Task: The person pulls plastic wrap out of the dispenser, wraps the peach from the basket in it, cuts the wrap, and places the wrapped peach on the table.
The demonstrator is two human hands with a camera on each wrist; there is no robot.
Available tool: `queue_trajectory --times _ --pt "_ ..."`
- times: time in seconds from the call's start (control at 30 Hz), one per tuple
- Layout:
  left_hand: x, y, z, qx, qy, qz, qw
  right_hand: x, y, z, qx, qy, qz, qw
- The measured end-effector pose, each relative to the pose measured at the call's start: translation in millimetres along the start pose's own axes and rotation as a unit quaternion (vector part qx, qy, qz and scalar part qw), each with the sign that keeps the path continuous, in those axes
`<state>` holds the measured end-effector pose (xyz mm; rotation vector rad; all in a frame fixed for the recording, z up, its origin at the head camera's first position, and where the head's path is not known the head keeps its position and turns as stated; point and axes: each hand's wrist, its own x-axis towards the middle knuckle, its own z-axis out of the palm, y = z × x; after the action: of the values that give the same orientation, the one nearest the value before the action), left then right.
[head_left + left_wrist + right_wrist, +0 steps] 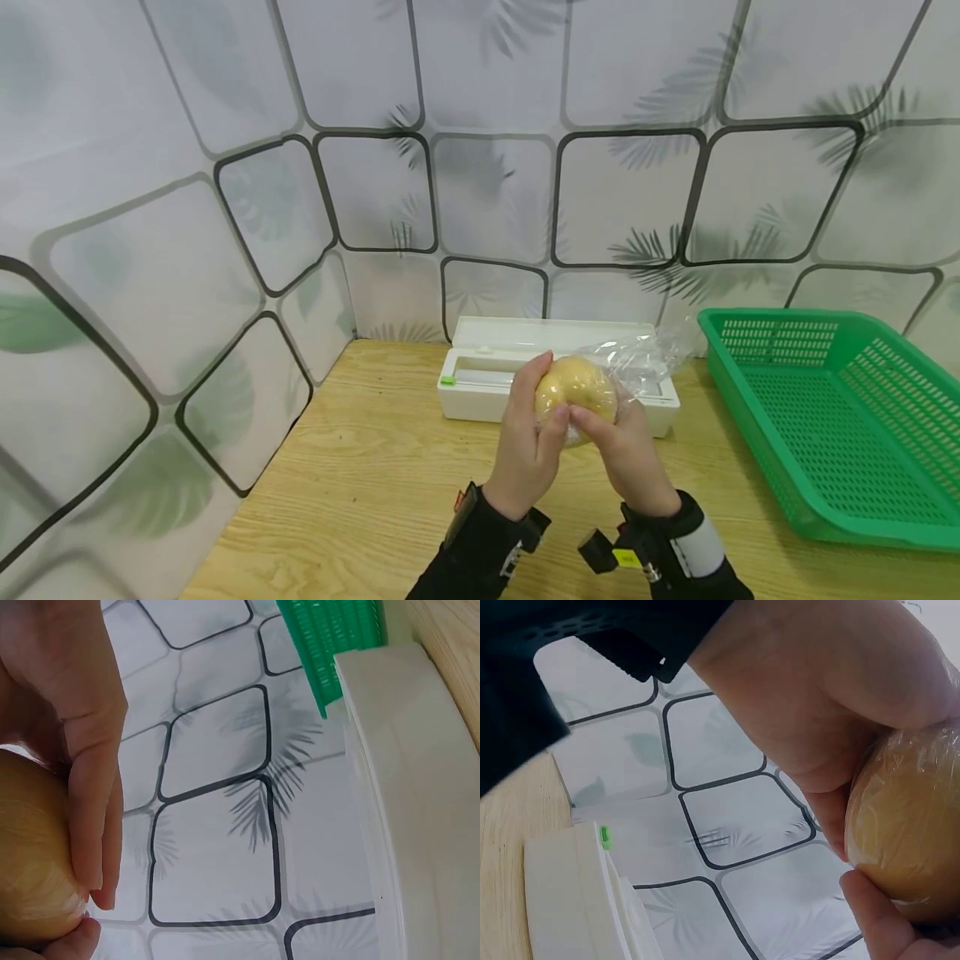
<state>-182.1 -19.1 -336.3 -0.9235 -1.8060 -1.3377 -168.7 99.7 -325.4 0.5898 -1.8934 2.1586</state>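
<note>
Both hands hold a round, yellow, fruit-like thing (576, 383) covered in clear cling film, raised above the table in front of a white box. My left hand (525, 442) grips it from the left, and my right hand (632, 454) from the right, with both thumbs pressing on its near side. A loose tail of cling film (637, 360) spreads from it to the upper right. Film lies tight and shiny over the yellow surface (907, 817) in the right wrist view. The left wrist view shows fingers (94, 817) bent round its edge.
Behind the hands stands the white cling film dispenser (480, 406) with its lid raised and a roll inside. At the right is a green plastic basket (817, 508). Patterned cloth (495, 200) hangs behind the wooden table (337, 475).
</note>
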Motion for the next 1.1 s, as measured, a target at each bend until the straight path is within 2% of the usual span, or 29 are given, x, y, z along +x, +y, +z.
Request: queue_trajectory --times 0.2,0.37,0.43,0.5,0.53,0.57,0.6,0.67,0.7,0.73,0.77,0.83,0.93,1.1 --pt "-0.7 -2.0 -0.9 0.069 0.004 0.05 0.9963 0.8 -2 3 -0.038 0.028 0.028 0.9985" --pt "-0.9 -4.2 -0.6 0.103 -0.003 0.063 0.9927 1.7 -3 4 -0.065 0.047 0.036 0.9961" --pt "-1.0 -4.9 -0.8 0.089 -0.013 0.057 0.9943 2.2 -3 4 -0.067 0.051 0.038 0.9957" --pt "-1.3 -4.5 -2.5 0.033 -0.04 0.032 0.9981 2.1 -4 2 -0.062 0.053 0.039 0.9959" --pt "-1.4 -4.2 -3.8 -0.018 -0.055 0.015 0.9982 2.0 -4 1 -0.051 0.054 0.037 0.9965" --pt "-1.3 -3.5 -5.3 -0.08 -0.067 -0.009 0.9944 1.9 -4 0 -0.033 0.055 0.037 0.9973" --pt "-0.9 -2.6 -6.9 -0.145 -0.074 -0.044 0.9857 1.6 -4 -1 -0.008 0.055 0.036 0.9978" --pt "0.1 -0.6 -10.5 -0.249 -0.074 -0.11 0.9596 0.7 -5 -3 0.04 0.052 0.034 0.9973" --pt "0.4 0.1 -11.7 -0.278 -0.07 -0.134 0.9485 0.3 -6 -4 0.064 0.051 0.033 0.9961" --pt "0.9 0.6 -12.4 -0.291 -0.069 -0.151 0.9422 0.0 -6 -4 0.083 0.046 0.03 0.995" --pt "0.9 1.1 -12.7 -0.291 -0.073 -0.168 0.939 -0.2 -6 -4 0.095 0.044 0.031 0.994" --pt "0.4 2.0 -12.2 -0.264 -0.088 -0.181 0.9434 -1.0 -7 -4 0.09 0.036 0.029 0.9948" --pt "-1.5 3.5 -9.9 -0.222 -0.102 -0.176 0.9536 -1.5 -7 -3 0.056 0.025 0.025 0.9978" --pt "-1.6 5.6 -7.4 -0.16 -0.072 -0.155 0.9723 -1.8 -8 0 -0.008 0.036 0.026 0.999"
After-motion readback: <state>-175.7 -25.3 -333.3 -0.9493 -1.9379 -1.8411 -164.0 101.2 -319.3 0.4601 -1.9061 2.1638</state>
